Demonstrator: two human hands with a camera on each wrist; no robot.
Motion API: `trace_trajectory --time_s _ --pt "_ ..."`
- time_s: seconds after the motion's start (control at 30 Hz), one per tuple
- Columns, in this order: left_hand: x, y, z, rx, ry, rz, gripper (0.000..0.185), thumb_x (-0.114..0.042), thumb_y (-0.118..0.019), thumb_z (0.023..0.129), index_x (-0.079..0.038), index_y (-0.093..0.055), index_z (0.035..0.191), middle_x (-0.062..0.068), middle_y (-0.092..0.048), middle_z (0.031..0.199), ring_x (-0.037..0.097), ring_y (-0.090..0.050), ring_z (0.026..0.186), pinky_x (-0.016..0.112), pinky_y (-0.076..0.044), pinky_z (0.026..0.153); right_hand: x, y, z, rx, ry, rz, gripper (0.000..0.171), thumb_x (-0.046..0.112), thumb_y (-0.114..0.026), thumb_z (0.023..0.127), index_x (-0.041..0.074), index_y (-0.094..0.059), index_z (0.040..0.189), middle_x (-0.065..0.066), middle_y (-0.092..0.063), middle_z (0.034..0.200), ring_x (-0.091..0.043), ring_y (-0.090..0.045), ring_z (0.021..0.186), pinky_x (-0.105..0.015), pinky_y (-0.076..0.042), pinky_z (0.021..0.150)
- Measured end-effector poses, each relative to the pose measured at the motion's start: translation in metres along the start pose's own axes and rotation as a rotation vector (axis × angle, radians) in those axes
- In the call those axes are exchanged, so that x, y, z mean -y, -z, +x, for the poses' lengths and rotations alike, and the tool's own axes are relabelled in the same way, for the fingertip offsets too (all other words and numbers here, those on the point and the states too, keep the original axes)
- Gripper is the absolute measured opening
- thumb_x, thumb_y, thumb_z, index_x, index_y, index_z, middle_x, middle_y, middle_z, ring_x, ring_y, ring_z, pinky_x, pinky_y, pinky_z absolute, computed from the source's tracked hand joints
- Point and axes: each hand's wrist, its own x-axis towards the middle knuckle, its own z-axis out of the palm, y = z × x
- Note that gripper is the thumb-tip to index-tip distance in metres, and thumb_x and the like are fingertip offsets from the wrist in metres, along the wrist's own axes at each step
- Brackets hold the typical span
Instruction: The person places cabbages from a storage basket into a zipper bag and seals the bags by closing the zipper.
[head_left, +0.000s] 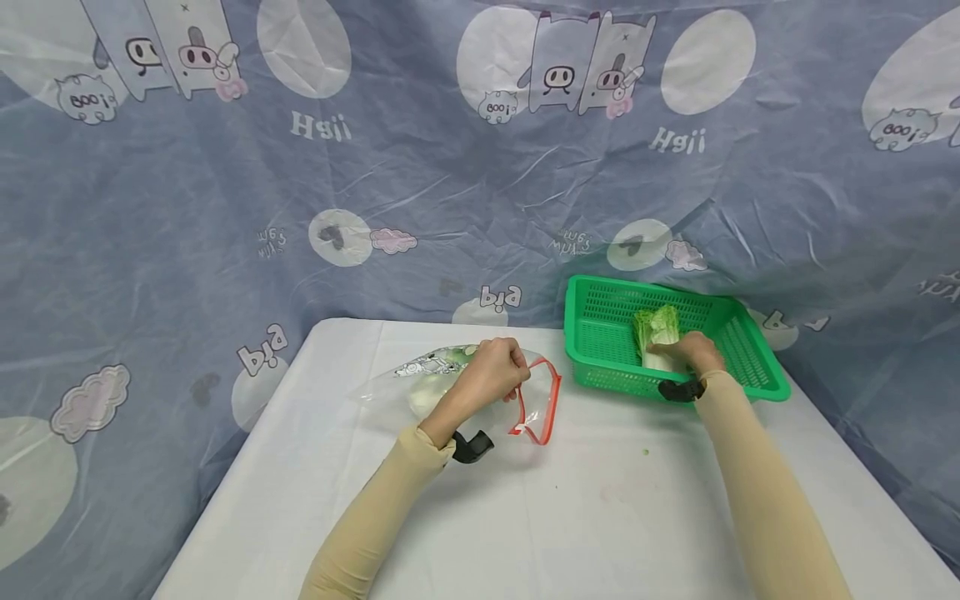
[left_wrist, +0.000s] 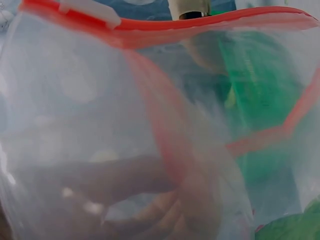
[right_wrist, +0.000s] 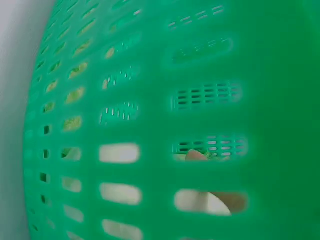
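Cabbage [head_left: 656, 333] lies in the green basket [head_left: 600, 367], right hand [head_left: 693, 352] gripping its stem; left hand [head_left: 491, 371] pinches the bag [head_left: 442, 387] rim (mouth open). Bagging seems underway; next needs a lift.

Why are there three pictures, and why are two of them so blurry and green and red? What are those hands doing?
A person wears three small cameras: one on the head and one on each wrist. The big picture comes from the head and looks down at a white table.

The left hand grips the rim of a clear bag with a red zip edge; something pale and green already lies inside. Its wrist camera sits so close that you mostly see plastic and the red edge.

The right hand reaches into a green basket and holds a piece of cabbage. Its wrist camera looks at the basket wall from outside, so everything looks green, with a bit of the hand showing through the holes.
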Motion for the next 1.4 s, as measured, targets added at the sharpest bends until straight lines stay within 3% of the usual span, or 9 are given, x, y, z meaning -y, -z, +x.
trace_trajectory --time_s 0.17,0.33,0.5,0.67,0.8,0.9,1.0,1.13,1.4 --pt "0.001 0.0 0.0 0.009 0.008 -0.018 0.008 -0.001 -0.059 0.087 -0.004 -0.06 0.079 0.007 -0.064 0.061 0.026 -0.068 0.053 0.024 -0.05 0.043 -0.003 -0.003 -0.002 -0.058 0.008 0.07 0.048 0.05 -0.064 0.087 0.012 -0.042 0.067 0.0 -0.037 0.062 -0.018 -0.041 0.058 -0.033 -0.04 0.053" --pt "0.001 0.003 0.0 0.005 0.014 -0.034 0.008 -0.002 -0.059 0.087 -0.004 -0.06 0.08 0.012 -0.067 0.066 0.03 -0.069 0.057 0.024 -0.05 0.044 -0.004 -0.002 -0.001 -0.107 0.015 0.116 0.047 0.049 -0.061 0.088 0.014 -0.04 0.064 0.002 -0.033 0.056 -0.017 -0.038 0.053 -0.033 -0.038 0.05" --pt "0.0 0.006 -0.001 -0.019 -0.003 -0.026 0.008 -0.001 -0.059 0.086 -0.005 -0.061 0.079 0.006 -0.065 0.062 0.022 -0.066 0.05 0.024 -0.05 0.044 -0.001 -0.005 -0.005 -0.235 0.042 0.171 0.056 0.058 -0.055 0.088 0.003 -0.05 0.077 -0.009 -0.046 0.071 -0.023 -0.045 0.065 -0.034 -0.039 0.055" --pt "0.001 0.008 -0.001 -0.053 -0.016 -0.022 0.008 0.0 -0.059 0.084 -0.005 -0.061 0.078 0.003 -0.064 0.061 0.017 -0.063 0.046 0.024 -0.049 0.043 0.007 -0.01 -0.012 -0.365 0.064 0.297 0.082 0.06 -0.05 0.088 -0.014 -0.044 0.123 -0.031 -0.05 0.116 -0.037 -0.051 0.096 -0.043 -0.047 0.071" --pt "0.002 0.01 0.0 -0.09 -0.012 -0.021 0.007 0.0 -0.058 0.081 -0.006 -0.061 0.077 0.002 -0.064 0.063 0.01 -0.059 0.044 0.023 -0.048 0.042 0.019 -0.014 -0.02 -0.477 0.107 0.473 0.087 0.055 -0.051 0.088 -0.003 -0.021 0.145 -0.029 -0.039 0.137 -0.041 -0.046 0.118 -0.053 -0.044 0.092" --pt "0.002 0.012 0.001 -0.114 -0.015 -0.012 0.006 -0.002 -0.059 0.082 -0.007 -0.061 0.078 0.002 -0.064 0.064 0.009 -0.058 0.044 0.023 -0.048 0.043 0.029 -0.017 -0.03 -0.566 0.174 0.594 0.082 0.052 -0.054 0.089 0.012 -0.017 0.15 -0.02 -0.035 0.145 -0.036 -0.043 0.127 -0.052 -0.04 0.101" --pt "0.002 0.013 0.002 -0.147 -0.029 0.007 0.006 -0.003 -0.06 0.082 -0.007 -0.061 0.078 0.002 -0.064 0.064 0.008 -0.058 0.045 0.022 -0.047 0.045 0.042 -0.022 -0.043 -0.646 0.263 0.69 0.072 0.045 -0.057 0.089 0.02 -0.025 0.148 -0.011 -0.039 0.144 -0.028 -0.045 0.127 -0.046 -0.04 0.102" --pt "0.002 0.015 0.003 -0.18 -0.045 0.013 0.007 -0.003 -0.059 0.082 -0.007 -0.062 0.078 0.003 -0.064 0.064 0.008 -0.056 0.045 0.021 -0.045 0.047 0.059 -0.034 -0.066 -0.687 0.329 0.742 0.056 0.038 -0.06 0.09 0.019 -0.04 0.139 -0.001 -0.049 0.127 -0.017 -0.051 0.115 -0.036 -0.043 0.094" --pt "0.004 0.015 0.003 -0.207 -0.043 -0.013 0.009 -0.005 -0.055 0.085 -0.008 -0.062 0.08 0.003 -0.063 0.065 0.008 -0.058 0.046 0.021 -0.044 0.047 0.088 -0.065 -0.108 -0.603 0.451 0.798 0.038 0.017 -0.066 0.089 0.012 -0.051 0.124 0.019 -0.053 0.102 0.006 -0.052 0.096 -0.019 -0.042 0.085"
